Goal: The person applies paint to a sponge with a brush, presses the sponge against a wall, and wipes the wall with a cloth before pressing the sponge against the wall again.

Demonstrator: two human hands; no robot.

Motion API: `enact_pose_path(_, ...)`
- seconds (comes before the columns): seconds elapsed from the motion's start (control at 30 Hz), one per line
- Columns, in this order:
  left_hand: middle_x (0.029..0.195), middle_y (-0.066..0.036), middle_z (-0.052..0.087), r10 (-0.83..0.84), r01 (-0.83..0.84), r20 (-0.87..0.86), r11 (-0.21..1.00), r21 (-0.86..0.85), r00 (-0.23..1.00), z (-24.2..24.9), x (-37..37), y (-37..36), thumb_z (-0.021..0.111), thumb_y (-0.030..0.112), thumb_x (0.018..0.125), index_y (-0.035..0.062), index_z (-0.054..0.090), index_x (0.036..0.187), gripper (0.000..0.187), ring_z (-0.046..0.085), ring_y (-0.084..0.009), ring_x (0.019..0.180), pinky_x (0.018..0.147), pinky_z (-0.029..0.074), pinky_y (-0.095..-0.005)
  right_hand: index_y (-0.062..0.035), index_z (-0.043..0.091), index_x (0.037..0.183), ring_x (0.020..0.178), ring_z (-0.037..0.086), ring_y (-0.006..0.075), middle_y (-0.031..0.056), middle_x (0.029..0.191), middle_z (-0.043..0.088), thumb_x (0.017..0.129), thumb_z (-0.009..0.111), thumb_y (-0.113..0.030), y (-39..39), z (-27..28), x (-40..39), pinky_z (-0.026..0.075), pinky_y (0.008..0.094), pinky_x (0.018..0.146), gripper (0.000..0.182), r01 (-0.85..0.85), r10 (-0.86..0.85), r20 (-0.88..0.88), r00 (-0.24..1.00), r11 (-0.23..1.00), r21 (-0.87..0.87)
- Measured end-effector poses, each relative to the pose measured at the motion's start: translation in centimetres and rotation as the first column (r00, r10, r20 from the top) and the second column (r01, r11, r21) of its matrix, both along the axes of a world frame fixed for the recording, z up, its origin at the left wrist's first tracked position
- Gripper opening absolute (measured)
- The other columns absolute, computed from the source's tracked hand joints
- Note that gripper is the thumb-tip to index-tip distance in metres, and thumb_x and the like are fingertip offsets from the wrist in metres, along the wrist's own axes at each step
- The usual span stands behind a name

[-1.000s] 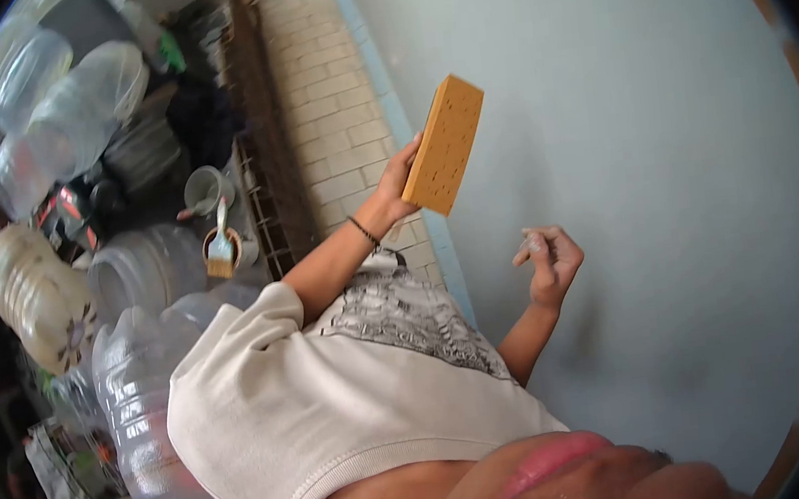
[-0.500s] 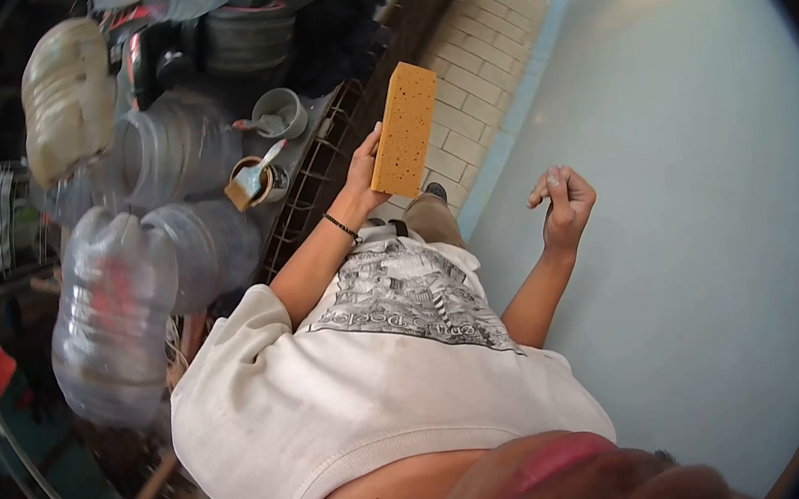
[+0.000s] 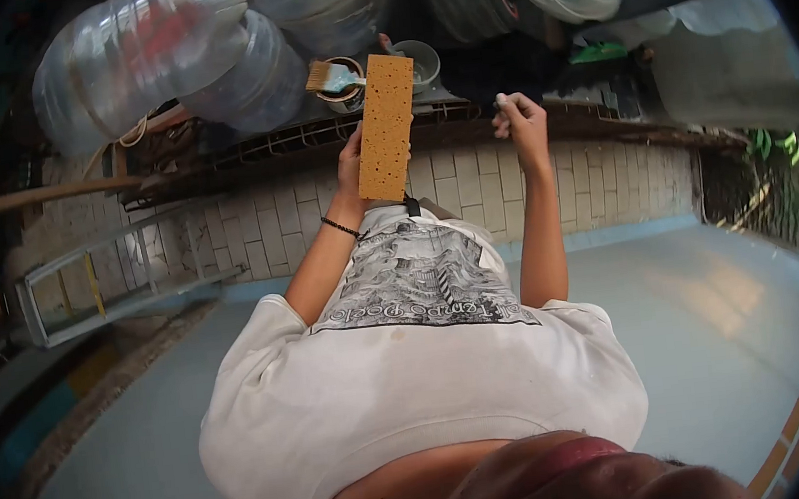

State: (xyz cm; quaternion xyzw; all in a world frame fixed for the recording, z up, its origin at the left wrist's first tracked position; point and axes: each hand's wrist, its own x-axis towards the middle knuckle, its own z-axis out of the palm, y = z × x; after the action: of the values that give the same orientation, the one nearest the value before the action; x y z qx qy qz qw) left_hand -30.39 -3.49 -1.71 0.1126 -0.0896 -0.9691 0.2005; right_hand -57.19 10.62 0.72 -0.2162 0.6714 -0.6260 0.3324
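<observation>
An orange-yellow sponge block, pitted with dark holes, stands upright in my left hand, which grips its left side; most of those fingers are hidden behind it. My right hand is raised off to the right of the sponge, fingers curled in and touching nothing around it. No object shows in that hand. Just beyond the sponge, a paintbrush with pale-smeared handle lies across a small can. Beside the can is a grey-green cup, partly covered by the sponge.
Large clear plastic bottles crowd the far ledge, above a rusty metal grille. Below runs a pale brick strip. A blue-grey surface spreads around me. A metal ladder lies left; a tree trunk stands right.
My view has swung round, so the ledge with bottles, can and cup now lies straight ahead. The sponge stays in my left hand; my right hand now appears higher, nearer the ledge.
</observation>
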Motion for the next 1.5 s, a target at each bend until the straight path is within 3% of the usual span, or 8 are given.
enact_pose_path(0.13,0.155,-0.02,0.048,0.255,-0.257,-0.061,0.966,-0.02,0.965,-1.3,1.6,-1.4,0.04,0.039,0.108,0.0023,0.041,0.155,0.059,0.067,-0.029,0.101,0.091,0.055,-0.0403,-0.005,0.06,0.12,0.073,0.067,0.019,0.01,0.1,0.069,0.098,0.069,-0.027,-9.5,-7.2,2.1,0.053,0.0295,0.065,0.032,-0.14,0.082,0.508,0.858,0.987,0.077)
enact_pose_path(0.3,0.155,-0.019,0.048,0.514,-0.513,-0.116,0.857,0.041,0.85,-2.4,5.2,-1.0,0.042,0.038,0.108,0.0035,0.044,0.154,0.057,0.067,-0.0302,0.102,0.092,0.053,-0.0413,-0.0073,0.015,0.161,0.114,0.057,0.0283,0.0215,0.143,0.038,0.082,0.088,-0.033,-16.6,-14.1,7.5,0.057,0.0366,0.082,0.111,-0.131,-0.125,0.923,0.365,0.974,0.184)
enact_pose_path(0.4,0.154,-0.018,0.049,0.664,-0.66,-0.159,0.747,0.086,0.731,-2.2,4.8,0.9,0.045,0.038,0.107,0.0044,0.046,0.153,0.057,0.067,-0.0308,0.1,0.093,0.051,-0.0419,-0.0053,0.033,0.154,0.106,0.06,0.0286,0.0203,0.131,0.049,0.086,0.085,-0.032,-19.5,-16.1,6.9,0.058,0.0343,0.079,0.09,-0.095,-0.145,0.894,0.425,0.975,0.203)
enact_pose_path(0.53,0.155,-0.017,0.049,0.816,-0.809,-0.066,0.578,0.101,0.575,-1.6,6.7,2.9,0.047,0.039,0.105,0.0046,0.051,0.149,0.056,0.066,-0.0303,0.096,0.091,0.05,-0.0404,-0.0031,0.069,0.107,0.087,0.066,0.0201,0.0059,0.098,0.071,0.097,0.074,-0.024,-22.9,-20.6,7.0,0.057,0.0302,0.075,0.024,-0.205,0.09,0.936,0.342,0.979,-0.019)
enact_pose_path(1.0,0.145,-0.018,0.057,0.995,-0.981,0.096,-0.033,0.191,-0.015,-5.1,0.4,13.8,0.045,0.04,0.107,0.007,0.056,0.143,0.05,0.067,-0.0323,0.099,0.084,0.055,-0.0454,-0.004,0.065,0.1,0.065,0.061,0.0132,0.0052,0.084,0.068,0.105,0.059,-0.017,-27.2,-23.4,4.6,0.053,0.023,0.057,0.016,-0.528,0.38,0.852,0.36,0.836,-0.15)
enact_pose_path(1.27,0.13,-0.011,0.068,0.976,-0.963,0.01,-0.214,0.163,-0.215,-2.0,-3.3,19.8,0.052,0.044,0.105,0.0088,0.063,0.132,0.046,0.069,-0.0282,0.1,0.084,0.056,-0.0436,-0.0033,0.067,0.102,0.073,0.065,0.0158,0.0061,0.087,0.07,0.105,0.06,-0.019,-26.3,-16.2,5.2,0.055,0.0228,0.06,0.018,-0.576,0.362,0.853,0.377,0.812,-0.091)
enact_pose_path(1.3,0.154,-0.011,0.049,0.97,-0.955,0.004,-0.242,0.172,-0.245,-3.1,-3.6,19.9,0.051,0.047,0.103,0.0072,0.051,0.149,0.06,0.063,-0.0287,0.097,0.085,0.054,-0.0422,-0.0017,0.068,0.106,0.077,0.066,0.0162,0.0061,0.091,0.07,0.105,0.06,-0.018,-25.6,-14.5,5.4,0.056,0.0228,0.063,0.018,-0.576,0.415,0.823,0.387,0.806,-0.135)
enact_pose_path(1.5,0.155,-0.012,0.048,0.987,-0.97,-0.023,-0.153,0.189,-0.16,-2.5,-1.7,19.0,0.051,0.043,0.103,0.0083,0.051,0.149,0.058,0.064,-0.0305,0.101,0.092,0.052,-0.0426,0.007,0.067,0.11,0.095,0.072,0.0222,0.0166,0.113,0.071,0.1,0.067,-0.015,-23.2,-6.5,6.5,0.061,0.0294,0.083,0.024,-0.669,0.758,0.237,0.607,0.649,-0.363)
